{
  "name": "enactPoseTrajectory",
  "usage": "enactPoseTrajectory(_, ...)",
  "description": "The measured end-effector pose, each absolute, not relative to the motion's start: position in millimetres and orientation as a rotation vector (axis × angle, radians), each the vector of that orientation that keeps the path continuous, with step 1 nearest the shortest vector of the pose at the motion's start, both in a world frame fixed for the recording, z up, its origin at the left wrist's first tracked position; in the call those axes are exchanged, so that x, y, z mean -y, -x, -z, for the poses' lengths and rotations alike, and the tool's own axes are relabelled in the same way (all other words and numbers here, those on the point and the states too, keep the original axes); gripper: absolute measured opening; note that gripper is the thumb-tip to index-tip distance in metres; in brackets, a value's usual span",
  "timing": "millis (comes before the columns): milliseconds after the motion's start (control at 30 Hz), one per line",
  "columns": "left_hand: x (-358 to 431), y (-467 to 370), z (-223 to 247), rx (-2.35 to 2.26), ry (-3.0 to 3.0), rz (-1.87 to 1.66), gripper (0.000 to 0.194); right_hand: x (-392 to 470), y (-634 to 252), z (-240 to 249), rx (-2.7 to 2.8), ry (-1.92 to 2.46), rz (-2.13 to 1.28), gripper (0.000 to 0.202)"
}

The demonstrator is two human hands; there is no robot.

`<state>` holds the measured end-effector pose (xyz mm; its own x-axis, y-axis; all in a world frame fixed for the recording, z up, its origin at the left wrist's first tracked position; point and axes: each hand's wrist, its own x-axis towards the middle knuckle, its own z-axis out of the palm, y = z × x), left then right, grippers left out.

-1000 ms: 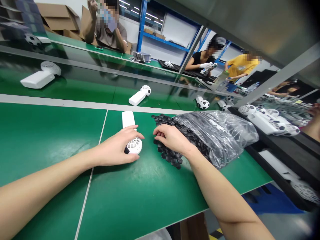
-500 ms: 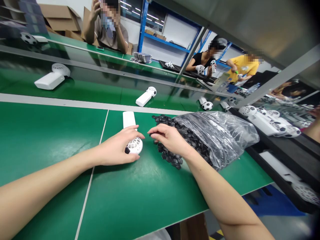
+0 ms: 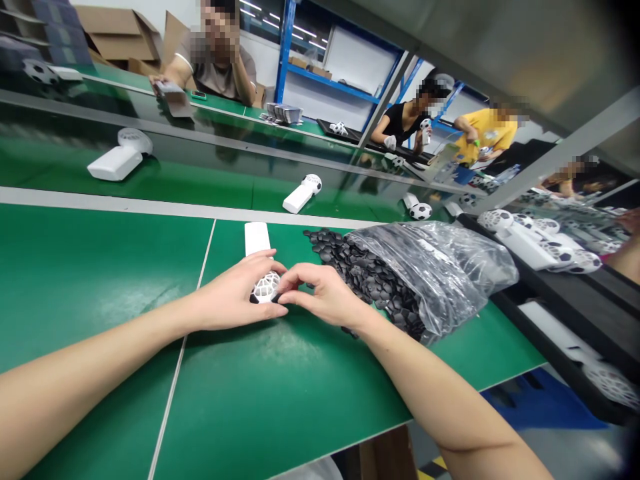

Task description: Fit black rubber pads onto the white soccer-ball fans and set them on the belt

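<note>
Cardboard box (image 3: pixel 113 37); blue shelf (image 3: pixel 333 85)

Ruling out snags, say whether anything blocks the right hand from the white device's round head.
Nothing visible does: the right hand is at the round head, on the side the left hand leaves open.

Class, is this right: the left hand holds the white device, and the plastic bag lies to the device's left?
Not quite: the left hand holds the white device, but the plastic bag lies to the device's right, as the head view shows.

No readable text, labels, brands, numbers or signs anywhere in view
</note>
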<state>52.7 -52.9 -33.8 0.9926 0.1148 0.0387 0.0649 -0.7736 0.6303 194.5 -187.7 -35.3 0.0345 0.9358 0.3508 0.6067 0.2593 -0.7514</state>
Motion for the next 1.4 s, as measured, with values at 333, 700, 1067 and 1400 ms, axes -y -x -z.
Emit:
enactPoseTrajectory(333,63,-57,33,-0.222,-2.363,-0.239,0.038,178,-199,43,1.349,1.497,-0.775,0.025)
enactPoseTrajectory(700,52,-56,34,-0.222,-2.393,-0.139,0.057,184,-217,28,1.365,1.870,-0.659,0.016)
enactPoseTrajectory(1067,38,-55,38,-0.526,-2.486,-0.163,0.056,193,-214,24,1.593,2.488,-0.399,0.005)
enactPoseTrajectory(1400,43,-38,6,-0.415,-2.460,0.052,0.043,192,-194,26,1.798,2.749,0.003,0.022)
